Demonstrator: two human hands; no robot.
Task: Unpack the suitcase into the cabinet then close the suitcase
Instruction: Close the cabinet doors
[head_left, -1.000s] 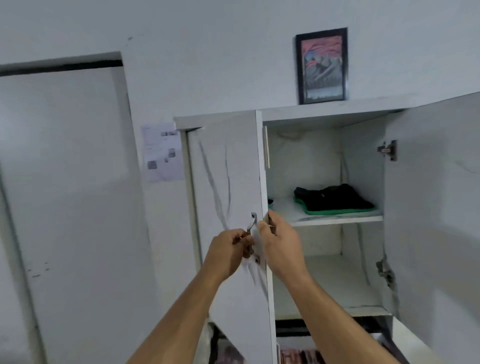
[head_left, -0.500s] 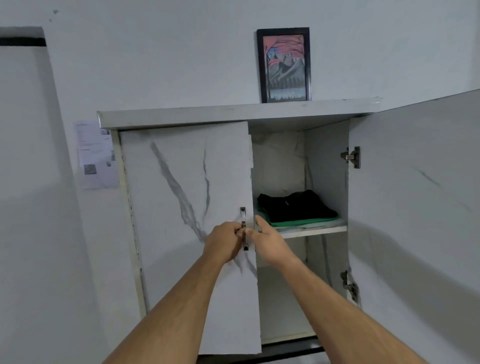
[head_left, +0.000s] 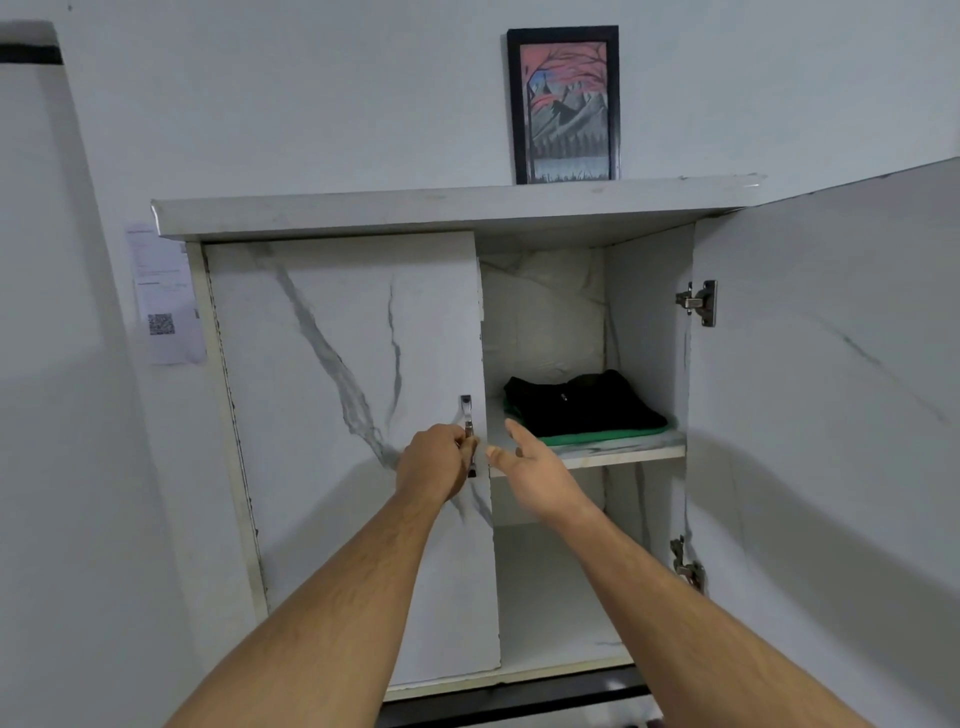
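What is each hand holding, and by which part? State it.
The left hand grips the metal handle of the left cabinet door, around its lower half. The right hand is open beside the door edge and holds nothing.

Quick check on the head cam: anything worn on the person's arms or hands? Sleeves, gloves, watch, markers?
Nothing worn that shows. Both forearms are bare from the bottom edge of the frame up to the wrists, with no sleeve cuffs in view. The left hand and right hand have no gloves, and no watch, bands, rings or tracking markers are visible. Light arm hair shows on both forearms.
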